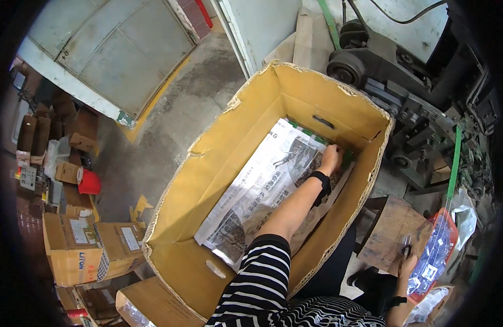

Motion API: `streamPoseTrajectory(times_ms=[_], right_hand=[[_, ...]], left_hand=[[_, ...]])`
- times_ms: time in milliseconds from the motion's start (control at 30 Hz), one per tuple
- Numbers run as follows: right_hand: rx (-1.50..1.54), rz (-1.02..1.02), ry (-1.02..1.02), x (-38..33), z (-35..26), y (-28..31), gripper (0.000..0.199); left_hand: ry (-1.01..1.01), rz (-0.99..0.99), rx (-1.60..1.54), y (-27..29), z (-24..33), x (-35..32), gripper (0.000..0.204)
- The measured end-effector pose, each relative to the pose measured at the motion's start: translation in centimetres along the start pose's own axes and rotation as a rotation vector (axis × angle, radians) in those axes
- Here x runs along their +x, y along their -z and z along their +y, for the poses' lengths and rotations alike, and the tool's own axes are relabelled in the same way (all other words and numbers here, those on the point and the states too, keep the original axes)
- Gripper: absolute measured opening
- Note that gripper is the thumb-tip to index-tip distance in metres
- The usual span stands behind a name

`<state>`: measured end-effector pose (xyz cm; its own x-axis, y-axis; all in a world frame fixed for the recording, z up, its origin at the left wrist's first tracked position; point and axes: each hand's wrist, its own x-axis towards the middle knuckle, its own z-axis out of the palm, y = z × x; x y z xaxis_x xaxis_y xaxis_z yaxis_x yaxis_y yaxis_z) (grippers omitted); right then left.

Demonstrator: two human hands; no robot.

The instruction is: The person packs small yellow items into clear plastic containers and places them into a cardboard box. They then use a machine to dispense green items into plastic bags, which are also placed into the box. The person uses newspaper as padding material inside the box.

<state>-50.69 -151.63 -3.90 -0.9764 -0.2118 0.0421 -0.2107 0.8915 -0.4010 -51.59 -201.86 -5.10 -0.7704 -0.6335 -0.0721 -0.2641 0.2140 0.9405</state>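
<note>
A large, deep cardboard box (pixel 251 114) with worn rims stands in front of me. Newspaper sheets (pixel 251 191) lie spread inside it, and green pieces (pixel 308 132) show past their far edge. My left hand (pixel 332 158) reaches into the box at the newspaper's far right corner. Its fingers are curled downward, and what they pinch is hidden. Outside the box at the lower right, my right hand (pixel 408 267) closes around a small dark metal piece (pixel 407 248) over a worn wooden stool top (pixel 390 229).
A red basket (pixel 452 240) of blue plastic-wrapped packages stands beside the stool. Dark machinery (pixel 393 92) rises at the far right, with a green strap (pixel 455 158) hanging there. Cardboard cartons (pixel 93 245) and a red container (pixel 89 181) crowd the left. A metal door (pixel 120 49) stands behind.
</note>
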Motion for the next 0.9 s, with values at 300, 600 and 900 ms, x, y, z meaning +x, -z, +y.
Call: streamPoseTrajectory(times_ms=[300,600,900], right_hand=[[-0.035,-0.015,-0.039,-1.5,0.3,0.7,0.022],[-0.156,0.096,-0.024,-0.1,-0.1,-1.7,0.014],[-0.157,-0.049,0.338,-0.7,-2.9,0.8,0.017]], left_hand=[[-0.287,0.086,0.174,-3.3,0.9,-3.1,0.04],[-0.394,-0.036,0.151,2.8,-3.4,-2.0,0.046],[-0.394,-0.114,-0.152,9.7,28.7,-11.3,0.022]])
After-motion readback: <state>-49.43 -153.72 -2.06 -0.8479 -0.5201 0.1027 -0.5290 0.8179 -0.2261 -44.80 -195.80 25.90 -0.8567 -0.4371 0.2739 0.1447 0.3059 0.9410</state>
